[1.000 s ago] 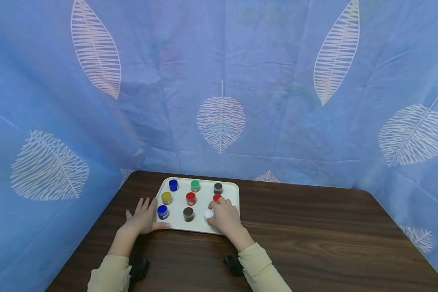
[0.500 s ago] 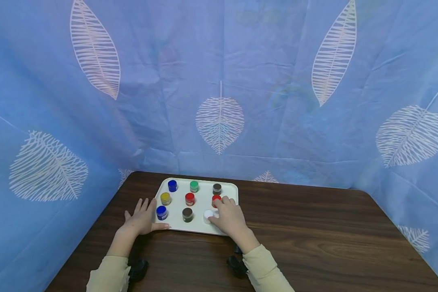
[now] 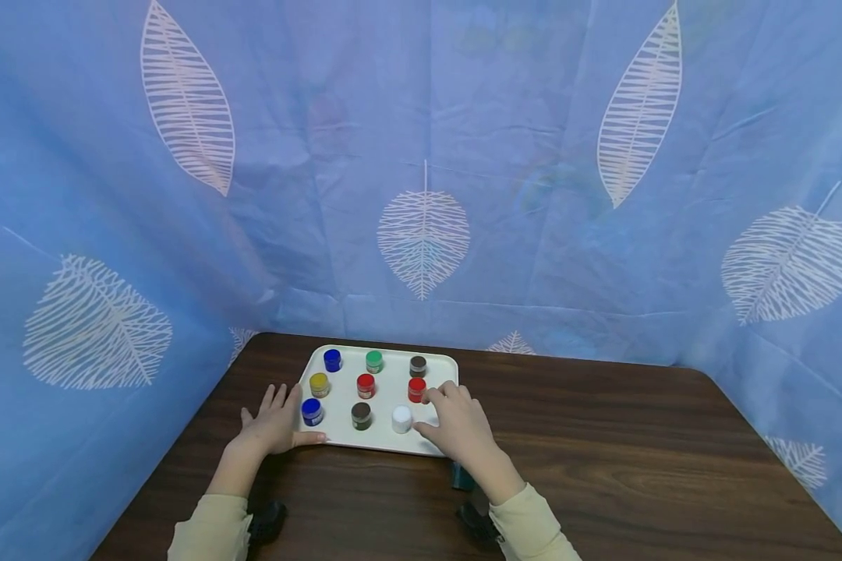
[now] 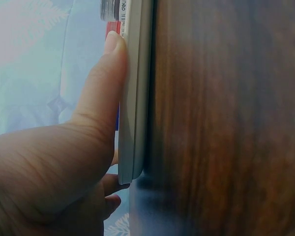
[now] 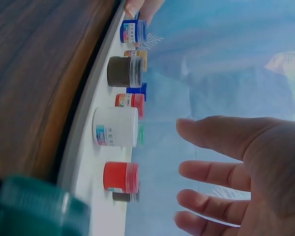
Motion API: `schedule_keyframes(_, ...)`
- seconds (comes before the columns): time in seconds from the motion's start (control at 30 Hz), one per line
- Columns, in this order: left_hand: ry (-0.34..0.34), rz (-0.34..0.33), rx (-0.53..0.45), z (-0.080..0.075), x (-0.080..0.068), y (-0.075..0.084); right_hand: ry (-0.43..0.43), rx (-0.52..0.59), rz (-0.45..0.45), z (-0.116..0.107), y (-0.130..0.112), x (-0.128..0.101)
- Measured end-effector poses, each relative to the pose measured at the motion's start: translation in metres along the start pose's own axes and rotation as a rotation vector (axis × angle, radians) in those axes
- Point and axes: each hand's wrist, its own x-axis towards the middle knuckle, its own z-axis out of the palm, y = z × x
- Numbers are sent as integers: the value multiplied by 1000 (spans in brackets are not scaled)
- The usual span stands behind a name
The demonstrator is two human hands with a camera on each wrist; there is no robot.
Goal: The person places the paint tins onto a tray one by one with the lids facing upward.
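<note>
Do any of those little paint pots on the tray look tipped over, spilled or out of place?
Nothing stands out. All nine paint pots stand upright with lids on in three rows on the white tray, with no spill showing. The white pot sits beside the right hand, which hovers open; the left hand rests at the tray's left edge.

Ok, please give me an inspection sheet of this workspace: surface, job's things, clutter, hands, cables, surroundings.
Surface: dark wooden table.
Job's things: white tray with nine small paint jars; white jar nearest the right hand, blue jar nearest the left hand.
Clutter: teal object by the tray's near edge, blurred.
Hands: left hand presses its thumb on the tray's edge; right hand open, holding nothing.
Cables: nothing seen.
Surroundings: blue cloth with leaf print behind and at both sides.
</note>
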Motion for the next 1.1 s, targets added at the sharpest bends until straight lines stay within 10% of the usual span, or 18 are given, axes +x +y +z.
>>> schedule_keyframes(0.53, -2, 4, -7, 0, 2, -1, -63, 77, -114, -7, 24, -29)
schedule_keyframes(1.1, 2, -2, -20, 5, 4, -4, -155, -118, -267, -7, 48, -48)
